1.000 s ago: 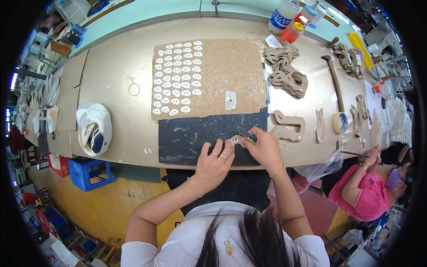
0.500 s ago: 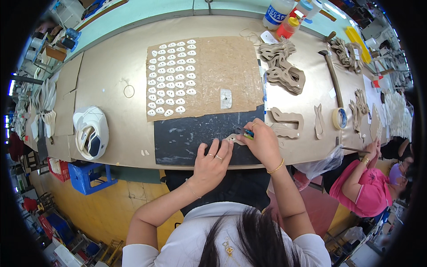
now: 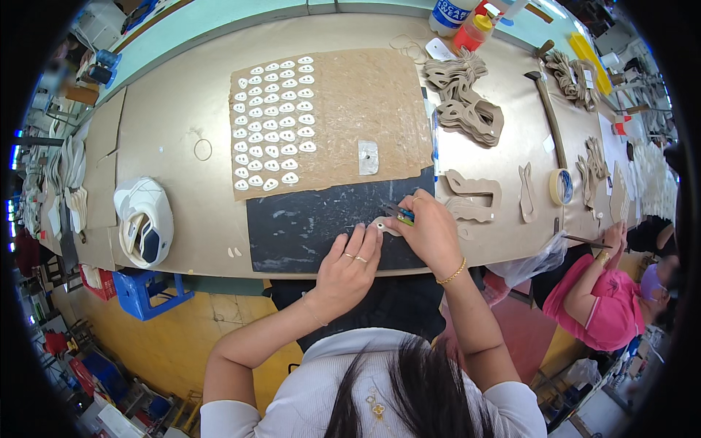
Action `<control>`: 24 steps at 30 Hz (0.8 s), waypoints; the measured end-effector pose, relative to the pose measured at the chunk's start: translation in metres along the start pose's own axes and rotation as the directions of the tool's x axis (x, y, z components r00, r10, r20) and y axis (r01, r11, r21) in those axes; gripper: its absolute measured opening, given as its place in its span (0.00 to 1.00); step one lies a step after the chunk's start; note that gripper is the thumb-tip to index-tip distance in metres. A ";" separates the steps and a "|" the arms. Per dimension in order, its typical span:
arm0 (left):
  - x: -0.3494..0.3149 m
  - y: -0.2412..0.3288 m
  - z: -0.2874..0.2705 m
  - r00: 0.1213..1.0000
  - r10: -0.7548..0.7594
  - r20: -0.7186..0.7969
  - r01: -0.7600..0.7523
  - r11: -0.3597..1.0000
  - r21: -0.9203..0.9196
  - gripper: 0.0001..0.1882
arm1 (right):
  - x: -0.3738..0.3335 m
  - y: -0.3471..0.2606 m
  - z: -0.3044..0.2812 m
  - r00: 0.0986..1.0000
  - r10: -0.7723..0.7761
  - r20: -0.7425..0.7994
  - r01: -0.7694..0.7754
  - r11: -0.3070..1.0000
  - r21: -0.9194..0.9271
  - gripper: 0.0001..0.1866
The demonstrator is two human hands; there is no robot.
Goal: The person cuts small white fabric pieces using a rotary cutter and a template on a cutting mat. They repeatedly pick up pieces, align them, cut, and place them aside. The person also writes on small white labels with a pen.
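Observation:
My left hand (image 3: 352, 263) rests at the near edge of a black cutting mat (image 3: 307, 230), fingertips pressed on the left end of a small beige cut piece (image 3: 388, 227). A tiny white piece with a dark spot (image 3: 380, 225) shows on it beside my fingertips. My right hand (image 3: 431, 232) is closed around small thread snips (image 3: 398, 213) with green-blue handles, their points toward the left above the mat. That hand's lower fingers are close to the beige piece's right end; whether they grip it is hidden.
A brown sheet (image 3: 336, 95) with rows of small white pieces overlaps the mat's far side. Beige cut parts (image 3: 471, 120) lie stacked at right, near tape (image 3: 561, 187) and a hammer (image 3: 548, 120). A white shoe (image 3: 144, 219) stands left. A co-worker in pink (image 3: 595, 306) sits right.
The view has shifted slightly, so the table's things sit a little higher and further left. The snips' points have tipped slightly away and left. Both hands stay at the beige piece.

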State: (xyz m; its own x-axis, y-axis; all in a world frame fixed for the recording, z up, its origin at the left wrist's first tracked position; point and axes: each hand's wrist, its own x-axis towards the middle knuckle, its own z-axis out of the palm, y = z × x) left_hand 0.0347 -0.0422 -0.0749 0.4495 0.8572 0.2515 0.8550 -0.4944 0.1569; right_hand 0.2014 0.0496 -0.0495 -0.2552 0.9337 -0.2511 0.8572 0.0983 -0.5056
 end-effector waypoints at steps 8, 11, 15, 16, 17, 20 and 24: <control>0.004 -0.001 -0.003 1.000 0.009 0.008 -0.009 1.000 -0.029 0.22 | 0.003 -0.007 0.002 1.000 0.002 0.008 -0.001 0.999 -0.042 0.16; 0.002 -0.005 0.003 1.000 0.000 -0.029 -0.004 0.994 -0.110 0.21 | 0.001 -0.006 0.004 1.000 -0.021 -0.011 0.020 0.998 -0.053 0.15; 0.000 -0.003 0.002 1.000 -0.012 0.001 0.012 0.988 -0.151 0.22 | -0.004 -0.009 -0.001 0.998 -0.034 -0.062 0.034 0.999 -0.005 0.14; 0.000 -0.005 0.003 1.000 -0.015 0.006 0.015 0.990 -0.140 0.22 | -0.002 -0.006 -0.001 0.990 -0.086 -0.116 0.094 0.994 0.063 0.12; -0.001 -0.005 0.004 1.000 -0.017 0.010 0.018 0.992 -0.127 0.22 | -0.004 -0.002 -0.007 0.984 -0.061 -0.170 0.091 0.981 0.171 0.11; -0.005 0.000 0.003 0.999 -0.021 0.027 0.025 0.988 -0.154 0.24 | -0.014 0.014 -0.039 0.953 0.086 -0.290 0.045 0.908 0.416 0.09; -0.017 0.002 0.001 0.996 -0.060 0.067 0.072 0.977 -0.199 0.32 | -0.036 0.067 -0.047 0.933 0.050 -0.356 0.041 0.969 0.244 0.08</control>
State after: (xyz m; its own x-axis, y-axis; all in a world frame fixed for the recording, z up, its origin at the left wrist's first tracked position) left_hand 0.0288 -0.0579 -0.0803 0.4139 0.8929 0.1772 0.8163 -0.4502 0.3619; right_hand 0.2889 0.0390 -0.0357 -0.0356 0.9988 0.0341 0.7112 0.0493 -0.7012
